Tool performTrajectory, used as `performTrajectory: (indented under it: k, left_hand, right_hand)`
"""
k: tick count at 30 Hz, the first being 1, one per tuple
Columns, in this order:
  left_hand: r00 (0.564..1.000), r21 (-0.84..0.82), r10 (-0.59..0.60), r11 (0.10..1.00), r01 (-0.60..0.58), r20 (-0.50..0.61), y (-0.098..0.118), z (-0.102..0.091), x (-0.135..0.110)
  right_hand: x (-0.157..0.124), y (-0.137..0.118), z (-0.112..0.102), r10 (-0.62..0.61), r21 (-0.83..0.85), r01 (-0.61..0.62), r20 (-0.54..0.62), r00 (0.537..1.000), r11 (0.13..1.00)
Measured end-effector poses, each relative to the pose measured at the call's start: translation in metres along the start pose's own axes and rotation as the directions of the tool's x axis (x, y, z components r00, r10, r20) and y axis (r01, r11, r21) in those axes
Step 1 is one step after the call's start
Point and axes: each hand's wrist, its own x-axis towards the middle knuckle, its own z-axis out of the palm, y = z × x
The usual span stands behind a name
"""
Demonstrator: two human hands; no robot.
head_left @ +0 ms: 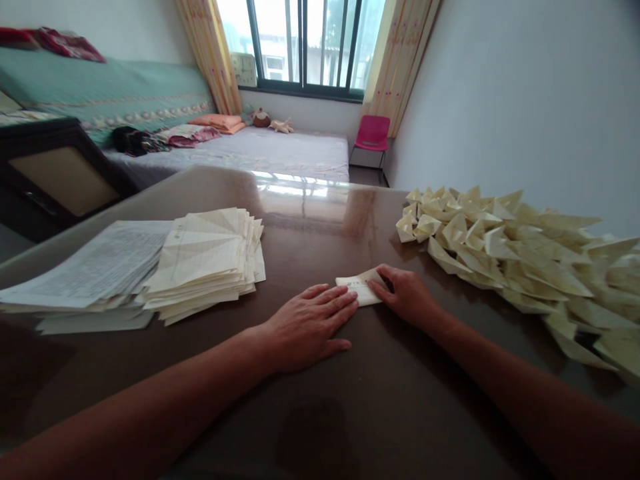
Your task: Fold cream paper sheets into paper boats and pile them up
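Note:
A small folded piece of cream paper lies on the dark brown table, near its middle. My left hand lies flat and open on the table, its fingertips on the paper's left end. My right hand presses down on the paper's right end, fingers curled over its edge. To the right spreads a big heap of folded paper shapes. On the left sits a stack of pre-creased cream sheets beside a stack of printed flat sheets.
Beyond the table stands a bed with clothes and toys on it, a pink chair by the window, and a dark cabinet at the left. A white wall runs along the right.

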Motion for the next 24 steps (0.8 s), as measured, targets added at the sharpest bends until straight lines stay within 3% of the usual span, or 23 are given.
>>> performTrajectory:
  k: [10,14,17,20,21,24]
  left_hand:
    - [1.000,-0.009,-0.024,1.000,0.024,0.003,0.002,-0.003,0.001]
    - [1.000,-0.003,-0.023,1.000,0.023,0.000,0.003,-0.005,0.002]
    - [1.000,0.003,-0.021,1.000,0.021,-0.003,0.003,-0.006,0.002]
    - [1.000,0.020,-0.024,1.000,0.024,-0.013,0.004,-0.007,0.002]
    - [1.000,0.025,-0.023,0.999,0.024,-0.014,0.004,-0.007,0.002]
    - [1.000,0.030,-0.021,0.999,0.022,-0.020,0.004,-0.007,0.002]
  right_hand:
    - [0.000,0.001,0.005,0.055,0.006,-0.055,-0.030,0.998,0.998]
    - [-0.001,0.001,0.006,0.019,-0.037,-0.021,-0.046,0.999,0.999]
    - [-0.004,-0.004,-0.001,-0.066,-0.145,0.052,-0.093,0.993,0.988]
    - [-0.014,-0.017,-0.014,-0.206,-0.348,0.154,-0.117,0.972,0.925]
    - [-0.019,-0.024,-0.017,-0.267,-0.400,0.209,-0.094,0.959,0.892]
    - [-0.037,-0.042,-0.022,-0.420,-0.414,0.444,0.152,0.895,0.795]
